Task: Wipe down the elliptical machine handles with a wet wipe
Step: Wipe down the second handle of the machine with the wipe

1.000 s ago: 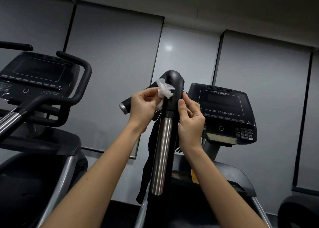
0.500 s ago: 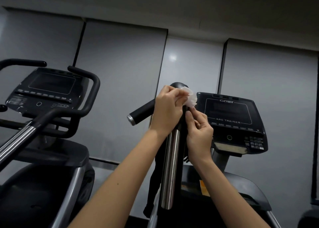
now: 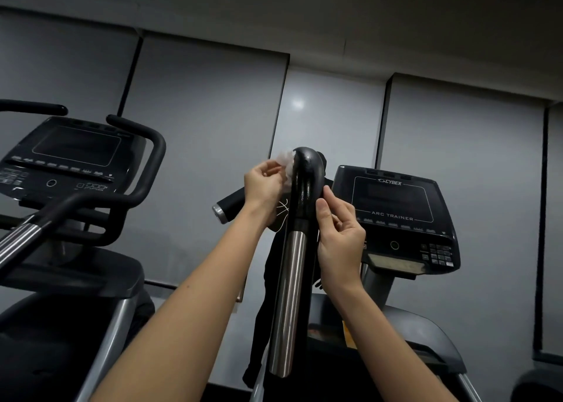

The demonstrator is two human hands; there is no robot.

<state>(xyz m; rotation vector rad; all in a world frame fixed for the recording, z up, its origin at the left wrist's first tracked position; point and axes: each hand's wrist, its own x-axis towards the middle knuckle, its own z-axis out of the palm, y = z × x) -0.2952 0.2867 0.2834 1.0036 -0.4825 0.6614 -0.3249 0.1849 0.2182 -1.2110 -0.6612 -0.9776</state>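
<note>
The elliptical's upright handle rises in the middle, a steel tube (image 3: 289,295) topped by a curved black grip (image 3: 306,185). My left hand (image 3: 263,188) pinches a crumpled white wet wipe (image 3: 285,161) and presses it against the left side of the grip's bend. My right hand (image 3: 341,240) is on the grip's right side, below the bend, with loosely curled fingers and its fingertips touching the black surface. A short black side grip (image 3: 230,205) with a metal end cap sticks out to the left, partly hidden behind my left wrist.
The Cybex Arc Trainer console (image 3: 396,215) stands just right of the handle, behind my right hand. A second machine with its console (image 3: 70,155) and looping black handlebar (image 3: 146,170) fills the left. Grey wall panels lie behind.
My left hand has carried the wipe from the top right of the grip's bend over to its left side. My right hand stays by the grip's right side.
</note>
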